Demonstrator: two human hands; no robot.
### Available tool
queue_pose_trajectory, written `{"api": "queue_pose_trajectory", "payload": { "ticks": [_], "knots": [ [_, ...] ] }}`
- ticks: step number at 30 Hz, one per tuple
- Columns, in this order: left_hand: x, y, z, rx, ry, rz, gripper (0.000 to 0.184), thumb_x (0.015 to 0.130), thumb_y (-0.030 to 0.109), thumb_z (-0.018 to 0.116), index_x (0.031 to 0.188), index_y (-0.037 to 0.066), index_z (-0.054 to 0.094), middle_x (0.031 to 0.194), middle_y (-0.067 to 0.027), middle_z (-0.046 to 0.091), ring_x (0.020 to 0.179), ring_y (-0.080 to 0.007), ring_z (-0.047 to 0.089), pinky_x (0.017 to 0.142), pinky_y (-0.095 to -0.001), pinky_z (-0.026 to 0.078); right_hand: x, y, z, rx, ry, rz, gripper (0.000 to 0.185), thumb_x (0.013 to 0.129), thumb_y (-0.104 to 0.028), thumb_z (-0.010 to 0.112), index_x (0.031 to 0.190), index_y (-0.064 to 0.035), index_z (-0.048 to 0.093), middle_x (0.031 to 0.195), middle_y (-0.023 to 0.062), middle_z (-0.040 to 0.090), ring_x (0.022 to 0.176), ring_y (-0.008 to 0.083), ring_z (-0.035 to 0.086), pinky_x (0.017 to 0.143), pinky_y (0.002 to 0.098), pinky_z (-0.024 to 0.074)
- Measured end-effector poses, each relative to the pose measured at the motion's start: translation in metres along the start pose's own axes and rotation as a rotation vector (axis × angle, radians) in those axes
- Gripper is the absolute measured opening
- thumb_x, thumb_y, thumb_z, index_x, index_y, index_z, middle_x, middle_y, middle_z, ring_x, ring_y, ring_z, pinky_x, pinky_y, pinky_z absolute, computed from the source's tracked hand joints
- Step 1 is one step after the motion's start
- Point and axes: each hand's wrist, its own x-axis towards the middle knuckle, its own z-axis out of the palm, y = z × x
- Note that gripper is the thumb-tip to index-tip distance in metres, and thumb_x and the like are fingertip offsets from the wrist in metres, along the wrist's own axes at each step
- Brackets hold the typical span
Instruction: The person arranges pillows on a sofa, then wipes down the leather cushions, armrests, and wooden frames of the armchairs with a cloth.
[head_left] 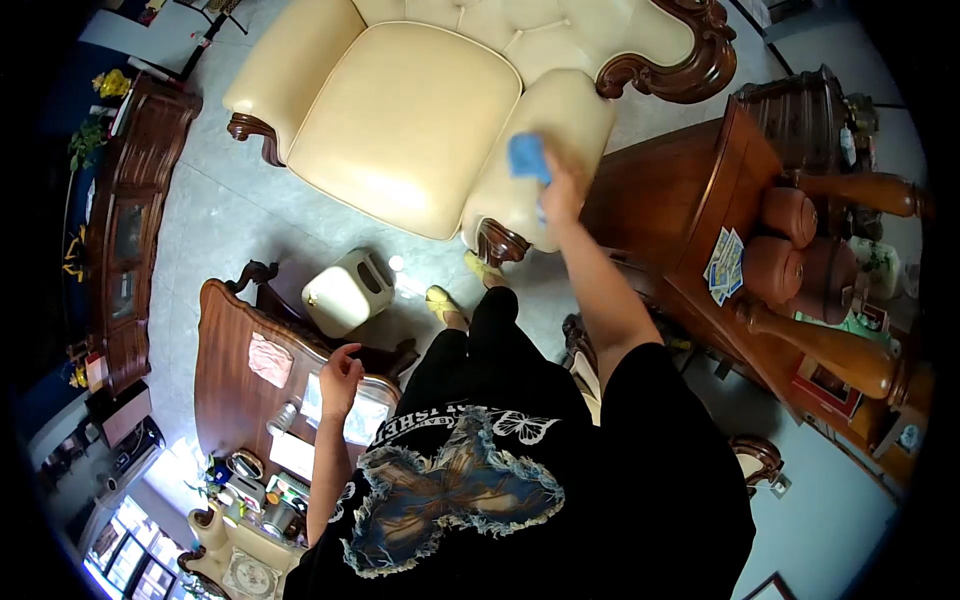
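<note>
A blue cloth (527,157) is held in my right hand (562,190), which is somewhat blurred, against the right armrest (585,115) of a cream leather sofa (400,110). My left hand (341,380) hangs over the edge of a brown wooden table (230,370), its fingers loosely curled and apart, holding nothing. Near that hand, a folded pink cloth (269,359) and a silver cup (282,418) rest on the table.
A cream stool (348,293) stands on the grey floor between table and sofa. At the right, a wooden cabinet (700,215) bears reddish-brown jars (773,268) and printed cards (724,266). Another wooden cabinet (140,220) stands at the left.
</note>
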Motion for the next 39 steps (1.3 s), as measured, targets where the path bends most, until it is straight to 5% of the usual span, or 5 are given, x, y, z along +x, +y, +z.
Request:
{"api": "queue_pose_trajectory", "payload": {
  "ticks": [10, 15, 20, 32, 39],
  "knots": [
    [-0.093, -0.026, 0.05, -0.306, 0.081, -0.422, 0.031, 0.089, 0.003, 0.054, 0.118, 0.001, 0.063, 0.075, -0.0061, 0.064, 0.064, -0.0113, 0.062, 0.06, -0.0244, 0.051, 0.141, 0.084, -0.075, 0.022, 0.172, 0.521, 0.042, 0.093, -0.039, 0.056, 0.126, -0.0117, 0.058, 0.122, 0.0214, 0.059, 0.11, 0.0414, 0.061, 0.091, 0.0484, 0.0515],
    [-0.112, -0.021, 0.101, -0.383, 0.129, -0.433, 0.031, 0.089, 0.003, 0.055, 0.118, 0.002, 0.063, 0.074, -0.0051, 0.063, 0.064, -0.0116, 0.062, 0.06, -0.0246, 0.051, 0.051, 0.1, 0.103, -0.378, 0.207, -0.29, 0.032, 0.098, -0.025, 0.044, 0.127, -0.0138, 0.053, 0.122, 0.0165, 0.054, 0.114, 0.0321, 0.05, 0.101, 0.0433, 0.0396],
    [-0.09, 0.023, 0.142, -0.338, 0.078, -0.291, 0.029, 0.091, 0.005, 0.056, 0.119, 0.003, 0.063, 0.073, -0.0053, 0.064, 0.065, -0.0119, 0.062, 0.064, -0.0274, 0.052, -0.065, -0.063, 0.033, -0.035, -1.199, -0.963, 0.037, 0.082, -0.008, 0.066, 0.118, -0.0185, 0.065, 0.113, 0.0035, 0.064, 0.109, 0.0236, 0.057, 0.095, 0.0374, 0.0476],
    [-0.187, -0.014, 0.186, -0.184, 0.142, -0.545, 0.029, 0.086, 0.008, 0.059, 0.114, 0.005, 0.066, 0.065, -0.007, 0.062, 0.06, -0.0144, 0.061, 0.06, -0.0311, 0.051, 0.238, 0.049, -0.053, -0.469, 0.018, -0.304, 0.038, 0.097, -0.032, 0.045, 0.108, -0.0041, 0.067, 0.109, 0.0202, 0.067, 0.095, 0.0357, 0.066, 0.081, 0.0434, 0.0521],
    [-0.15, 0.008, 0.202, -0.231, 0.166, -0.408, 0.03, 0.085, 0.006, 0.059, 0.115, 0.004, 0.065, 0.065, -0.0079, 0.06, 0.059, -0.016, 0.057, 0.06, -0.0313, 0.047, 0.022, -0.002, 0.035, -0.863, -0.321, -1.019, 0.03, 0.094, -0.018, 0.044, 0.119, -0.0129, 0.06, 0.112, 0.0126, 0.066, 0.095, 0.0366, 0.062, 0.083, 0.0507, 0.0493]
  ]
}}
